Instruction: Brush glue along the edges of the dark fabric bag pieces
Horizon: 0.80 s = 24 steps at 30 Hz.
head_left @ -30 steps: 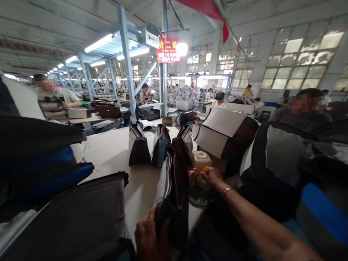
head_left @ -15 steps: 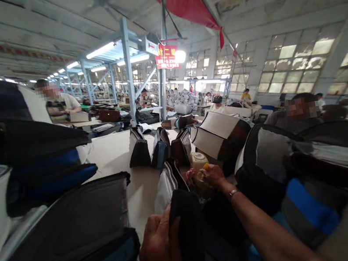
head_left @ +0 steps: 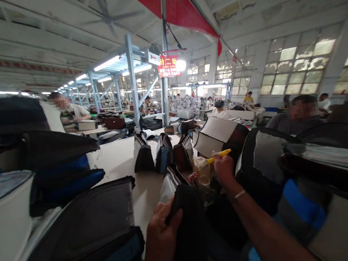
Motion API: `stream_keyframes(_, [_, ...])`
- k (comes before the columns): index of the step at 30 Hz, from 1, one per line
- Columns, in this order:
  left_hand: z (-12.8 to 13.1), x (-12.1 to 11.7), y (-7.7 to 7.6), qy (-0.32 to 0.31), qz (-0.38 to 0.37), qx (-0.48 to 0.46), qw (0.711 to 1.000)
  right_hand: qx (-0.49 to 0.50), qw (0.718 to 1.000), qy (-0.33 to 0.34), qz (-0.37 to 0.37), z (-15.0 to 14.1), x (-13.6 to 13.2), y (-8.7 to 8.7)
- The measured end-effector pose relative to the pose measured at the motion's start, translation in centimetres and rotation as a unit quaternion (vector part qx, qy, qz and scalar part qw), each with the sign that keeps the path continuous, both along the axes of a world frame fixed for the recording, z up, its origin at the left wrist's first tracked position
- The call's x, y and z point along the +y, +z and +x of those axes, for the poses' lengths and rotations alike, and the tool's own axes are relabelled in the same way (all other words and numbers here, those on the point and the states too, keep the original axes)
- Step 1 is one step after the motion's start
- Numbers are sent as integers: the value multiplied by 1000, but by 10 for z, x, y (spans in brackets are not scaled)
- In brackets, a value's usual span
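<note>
My left hand (head_left: 163, 226) grips the upper edge of a black fabric piece (head_left: 191, 221), thumb in front, fingers partly hidden behind it. My right hand (head_left: 224, 170) is closed round a yellow-handled brush (head_left: 220, 155), held nearly level; its bristles cannot be made out. Just left of that hand stands a translucent, yellowish-stained plastic container (head_left: 202, 174), with the brush's left end at its rim. Layered white-and-black fabric pieces (head_left: 169, 182) stand right behind the black piece. A blue patch shows low on the fabric in front of me.
Folded bag pieces (head_left: 142, 156) stand on the white table (head_left: 145, 186). Stacks of dark bag panels (head_left: 83, 226) rise at left, and more padded pieces (head_left: 270, 150) crowd the right. White-and-black panels (head_left: 216, 134) lie beyond the container. Co-workers (head_left: 301, 113) sit further off.
My right hand has risen slightly to the right, and more of the yellow handle shows above the container. My left hand still grips the black piece. The view has tilted up a little.
</note>
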<state>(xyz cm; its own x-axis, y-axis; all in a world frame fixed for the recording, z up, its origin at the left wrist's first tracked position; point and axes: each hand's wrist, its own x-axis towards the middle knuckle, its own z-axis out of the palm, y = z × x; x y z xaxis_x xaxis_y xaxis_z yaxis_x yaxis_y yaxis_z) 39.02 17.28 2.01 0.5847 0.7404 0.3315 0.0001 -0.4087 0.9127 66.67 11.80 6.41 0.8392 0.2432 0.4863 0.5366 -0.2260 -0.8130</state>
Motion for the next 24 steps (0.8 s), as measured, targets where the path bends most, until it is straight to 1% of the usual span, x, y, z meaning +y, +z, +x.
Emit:
stream_keyframes(3, [0,2,3,-41,-19,-8,999,-3,994,44,101,-34,-10,47])
stream_keyframes(4, [0,2,4,-52,-24,-10,998,-6,990,76,121,-47,-14,60])
stream_keyframes(5, [-1,1,4,-60,-29,-11,998,-8,983,126,136,-61,-17,70])
stream_keyframes(7, [-2,0,3,-67,-32,-11,997,-12,959,248,135,-84,-22,82])
stream_keyframes(8, [-2,-2,2,-67,-30,-11,997,-26,948,297,111,-92,-23,85])
stream_keyframes(9, [-3,-3,0,-68,-27,-11,997,-48,941,328,75,-99,-23,86])
stream_keyframes(10, [-3,-4,-1,-68,-24,-12,997,-75,938,337,33,-103,-22,87])
stream_keyframes(11, [-3,-5,-2,-69,-22,-13,997,-102,937,333,-3,-105,-22,87])
stream_keyframes(12, [-4,-6,-4,-68,-22,-15,997,-125,938,322,-28,-106,-21,88])
stream_keyframes(13, [-4,-7,-5,-68,-22,-17,997,-142,940,309,-38,-106,-21,88])
stream_keyframes(15, [-5,-8,-7,-71,-22,-19,997,-153,943,296,-23,-107,-22,90])
stream_keyframes(17, [-5,-9,-8,-76,-20,-18,997,-156,939,305,-18,-109,-23,92])
stream_keyframes(20, [-6,-11,-7,-73,-23,-19,997,-170,933,312,-57,-113,-22,91])
stream_keyframes(22, [-7,-12,-8,-66,-26,-22,997,-184,939,283,-69,-114,-25,91])
stream_keyframes(24, [-8,-12,-10,-61,-25,-25,997,-170,948,267,-39,-113,-31,90])
